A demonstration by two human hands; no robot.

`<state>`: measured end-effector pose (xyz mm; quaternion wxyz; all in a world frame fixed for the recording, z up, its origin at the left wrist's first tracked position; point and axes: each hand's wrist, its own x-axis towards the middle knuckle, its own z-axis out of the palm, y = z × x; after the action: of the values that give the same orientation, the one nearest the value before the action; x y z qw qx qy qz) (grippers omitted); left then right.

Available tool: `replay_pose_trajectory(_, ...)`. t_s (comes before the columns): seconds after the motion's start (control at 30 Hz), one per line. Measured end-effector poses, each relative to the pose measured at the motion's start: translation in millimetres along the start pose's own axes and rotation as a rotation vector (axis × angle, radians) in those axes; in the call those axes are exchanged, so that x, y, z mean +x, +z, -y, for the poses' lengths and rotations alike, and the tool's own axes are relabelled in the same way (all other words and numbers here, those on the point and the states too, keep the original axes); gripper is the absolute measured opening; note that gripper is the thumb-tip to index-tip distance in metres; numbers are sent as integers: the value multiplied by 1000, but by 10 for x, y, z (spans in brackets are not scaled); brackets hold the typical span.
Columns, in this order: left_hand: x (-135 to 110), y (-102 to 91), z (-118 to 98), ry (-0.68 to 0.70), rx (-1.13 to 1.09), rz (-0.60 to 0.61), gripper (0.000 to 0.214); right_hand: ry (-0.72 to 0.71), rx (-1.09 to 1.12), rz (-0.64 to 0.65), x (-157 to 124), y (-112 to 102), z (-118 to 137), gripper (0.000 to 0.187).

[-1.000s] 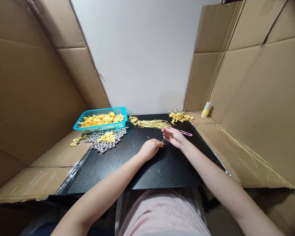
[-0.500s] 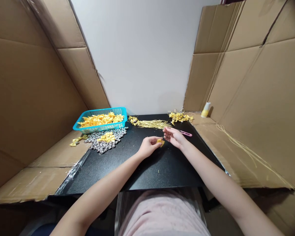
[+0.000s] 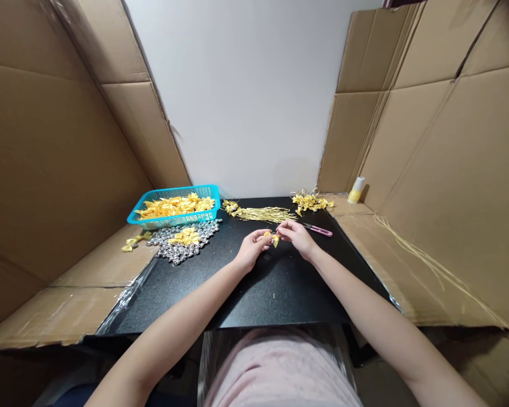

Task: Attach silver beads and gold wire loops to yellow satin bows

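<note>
Left hand (image 3: 251, 249): pinching the yellow bow (image 3: 275, 241) snugly!
Right hand (image 3: 295, 236): fingertips drawn close, right beside it; can't tell what they grip.
Bow spot: between both hands, over the black table (image 3: 237, 299).

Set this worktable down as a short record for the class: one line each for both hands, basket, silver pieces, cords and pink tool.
Left hand: holds a yellow ribbon piece
Right hand: fingertips beside that piece; grip too small to tell
Basket: turquoise, holding many yellow ribbons
Silver pieces: spread before the basket, several ribbons on top
Cords: yellow, bundled beyond the hands
Pink tool: on the black table
</note>
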<state>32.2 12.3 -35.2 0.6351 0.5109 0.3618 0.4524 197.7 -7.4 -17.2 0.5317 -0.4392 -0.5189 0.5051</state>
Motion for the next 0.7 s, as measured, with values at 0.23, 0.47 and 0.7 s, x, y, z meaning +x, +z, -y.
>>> replay_pose_trajectory(0.23, -2, -8, -8, 22, -45, -46, 55, -54, -82, -10, -61, 44, 45, 15)
replay_pose_trajectory(0.47, -4, -1, -14, 22, -57, -50, 51, -146, -84, -57, -33, 54, 22, 19)
replay_pose_trajectory(0.7, -27, 11, -66, 11, -35, -11, 50, -224, -200, -107, -19, 31, 5, 11)
